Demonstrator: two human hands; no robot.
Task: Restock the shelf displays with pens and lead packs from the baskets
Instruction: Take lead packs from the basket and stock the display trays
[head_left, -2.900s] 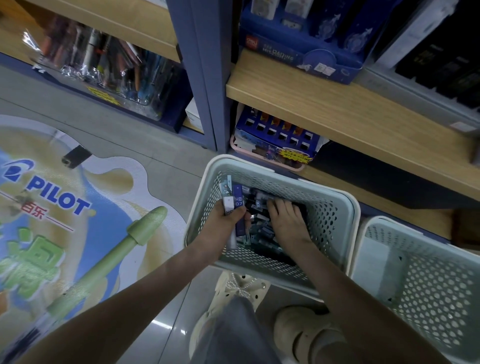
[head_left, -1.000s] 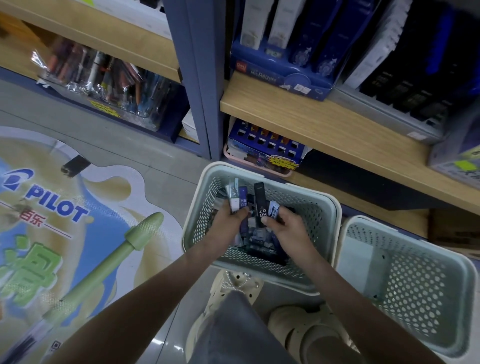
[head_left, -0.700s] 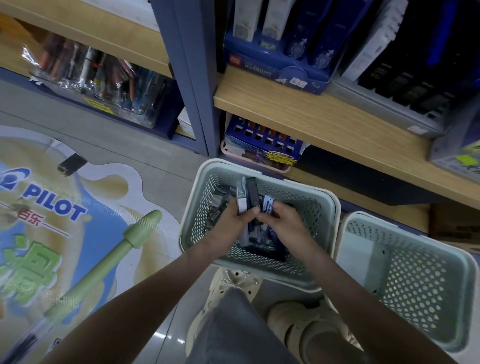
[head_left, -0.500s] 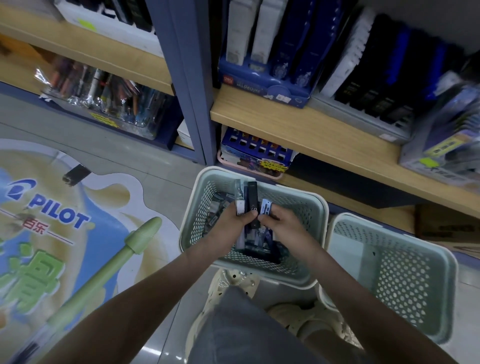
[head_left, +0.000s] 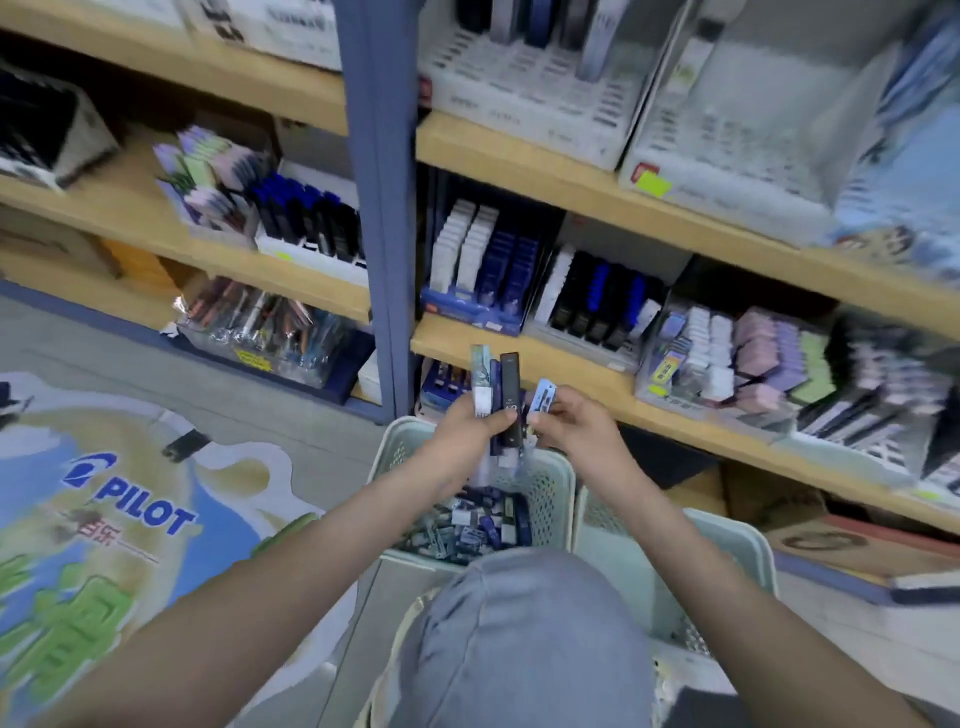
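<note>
My left hand grips a bundle of slim lead packs, black, dark blue and pale green, held upright above the pale green basket. My right hand pinches one small light blue lead pack right beside the bundle. More lead packs lie loose in the basket below. On the wooden shelf just beyond my hands stand a blue display of white and blue packs and a grey display of black and blue packs.
A second pale green basket sits to the right of the first. A blue upright post divides the shelving. Packaged pens fill the low left shelf. Erasers crowd the right. My knee is low in view. A PILOT floor sticker lies left.
Both hands have risen out of the basket with the lead packs and now sit at the level of the low shelf. My view has tilted up, showing more shelves.
</note>
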